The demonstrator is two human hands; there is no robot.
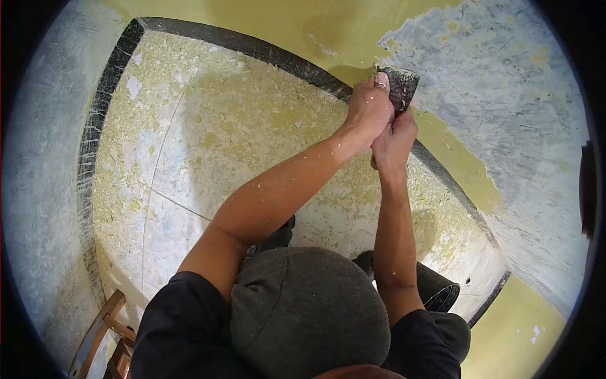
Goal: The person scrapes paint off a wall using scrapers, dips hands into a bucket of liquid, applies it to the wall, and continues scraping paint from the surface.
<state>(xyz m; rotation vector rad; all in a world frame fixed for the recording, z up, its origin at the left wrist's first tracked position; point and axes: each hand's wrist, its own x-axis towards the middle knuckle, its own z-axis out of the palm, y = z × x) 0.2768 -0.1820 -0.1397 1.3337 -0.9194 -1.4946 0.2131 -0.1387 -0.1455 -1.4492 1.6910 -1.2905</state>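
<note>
My left hand [371, 108] is closed around the upper part of a scraper [403, 90], with the thumb pressed on its wide, dark, paint-flecked blade. Just below it, my right hand [395, 141] is wrapped around the lower end; the handle is mostly hidden by my fingers. The blade's far edge lies at the yellow-green painted wall [353, 41], close to the ragged border of a bare grey-white patch [499, 95]. Paint crumbs sit along that edge, and pale flecks dot both my hands and forearms.
Paint flakes [252, 120] cover much of the pale tiled floor [177, 221]. A black baseboard [252, 47] runs along the wall's foot. At lower left stands a wooden piece of furniture [110, 309]. A dark object [588, 189] shows at the right edge.
</note>
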